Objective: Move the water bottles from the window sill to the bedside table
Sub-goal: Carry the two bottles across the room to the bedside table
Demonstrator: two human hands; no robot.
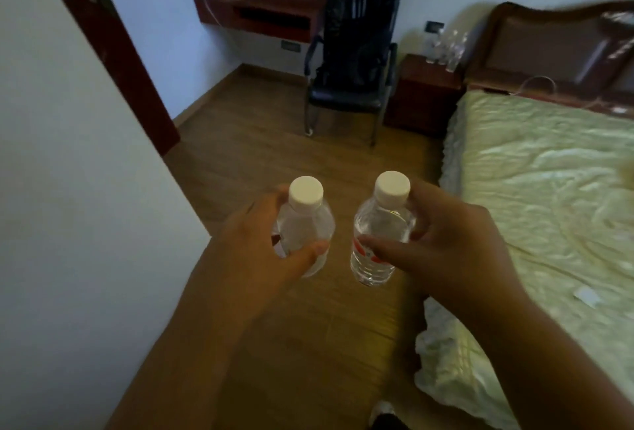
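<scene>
Above open wooden floor (pixel 274 128) between wall (pixel 68 155) and bed edge (pixel 446 169), left hand (pixel 254 244) and right hand (pixel 456 244) each grasp an upright water bottle, left bottle (pixel 305 220) and right bottle (pixel 380 227).

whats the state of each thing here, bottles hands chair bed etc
left hand: grips left clear plastic water bottle, capped, upright
right hand: grips right clear plastic water bottle, capped, upright
clear bottles on dark wooden bedside table: standing
black office chair: unoccupied
bed with pale green cover: cover wrinkled

The red label (pixel 365 251) on the right-hand bottle (pixel 377 241) carries print too blurred to read.
</scene>
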